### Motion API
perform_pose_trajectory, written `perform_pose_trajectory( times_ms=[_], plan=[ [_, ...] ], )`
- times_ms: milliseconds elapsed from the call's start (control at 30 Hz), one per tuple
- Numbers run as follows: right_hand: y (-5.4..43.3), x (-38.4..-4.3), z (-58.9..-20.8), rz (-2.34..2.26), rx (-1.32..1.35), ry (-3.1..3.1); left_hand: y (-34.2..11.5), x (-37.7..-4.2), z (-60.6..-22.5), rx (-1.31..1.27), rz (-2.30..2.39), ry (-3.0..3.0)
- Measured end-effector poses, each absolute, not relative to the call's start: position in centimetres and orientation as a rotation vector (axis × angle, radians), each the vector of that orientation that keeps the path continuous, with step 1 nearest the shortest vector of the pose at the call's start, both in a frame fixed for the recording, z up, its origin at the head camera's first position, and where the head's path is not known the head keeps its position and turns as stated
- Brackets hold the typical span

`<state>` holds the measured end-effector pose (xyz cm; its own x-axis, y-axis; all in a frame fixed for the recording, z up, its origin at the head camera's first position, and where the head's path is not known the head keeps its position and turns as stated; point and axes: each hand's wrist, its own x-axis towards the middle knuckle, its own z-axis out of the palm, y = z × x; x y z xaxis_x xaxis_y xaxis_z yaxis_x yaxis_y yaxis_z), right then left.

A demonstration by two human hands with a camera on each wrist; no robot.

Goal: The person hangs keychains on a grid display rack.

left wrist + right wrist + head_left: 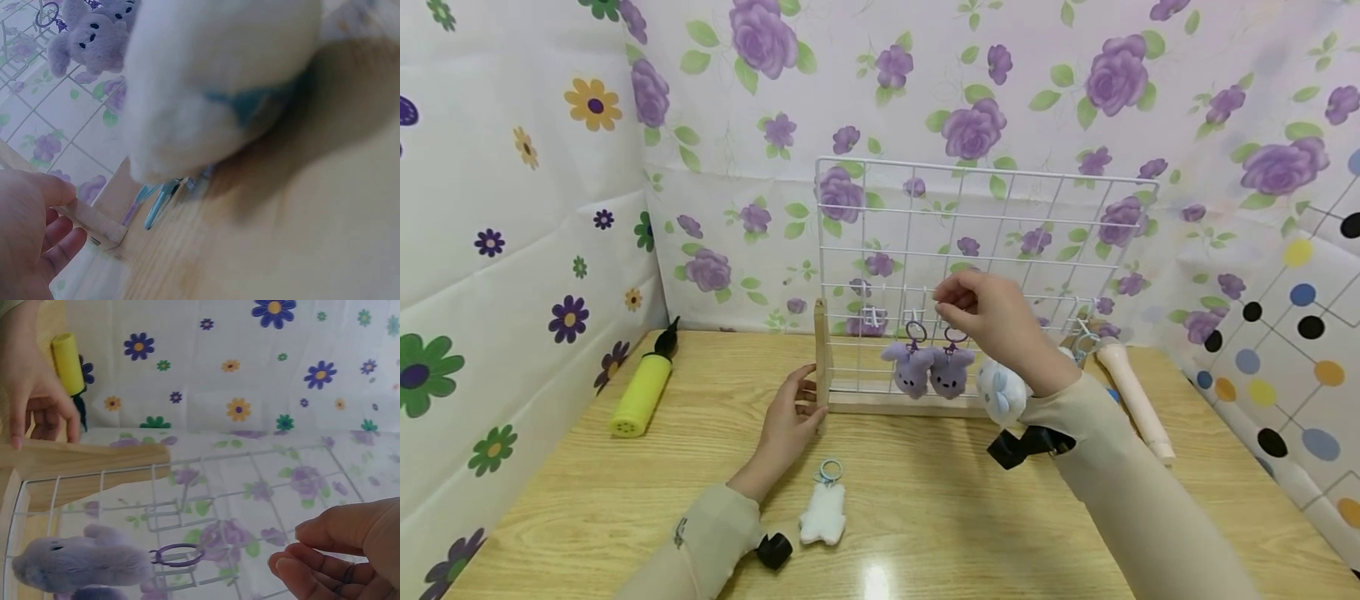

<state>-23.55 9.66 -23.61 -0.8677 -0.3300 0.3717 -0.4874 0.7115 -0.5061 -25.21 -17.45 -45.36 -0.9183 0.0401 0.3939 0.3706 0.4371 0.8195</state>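
A white wire grid rack (985, 216) stands on a wooden base (910, 403) at the back of the table. My left hand (786, 425) grips the left end of that base, thumb on one side and fingers on the other. Two purple plush keychains (912, 371) hang side by side on the rack's hooks. My right hand (1000, 325) is just above their purple rings, fingers loosely bent and nothing between thumb and fingertips (284, 565). Partly behind my right wrist hangs a white plush keychain (1002, 392). Another white plush keychain (823, 514) lies on the table beside my left forearm.
A yellow hand pump (643, 396) with a black nozzle lies at the left of the wooden table (925, 517). On the right, a pale tube-shaped object (1135, 404) lies beside the rack. Flowered cloth (730, 200) hangs behind it all.
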Motion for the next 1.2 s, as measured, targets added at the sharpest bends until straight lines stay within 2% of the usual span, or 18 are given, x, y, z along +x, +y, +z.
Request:
perform_pose_trajectory(
  times_ms=[467,1200],
  plan=[
    [10.6,-19.7,-24.1,0.951,0.772,-2.374,-17.4,-25.2,-45.3,-0.360,-1.500,-2.357],
    [8.4,-18.0,-30.9,1.102,0.992,-2.305,-17.5,-25.3,-45.5,-0.363,-1.468,-2.374]
  ],
)
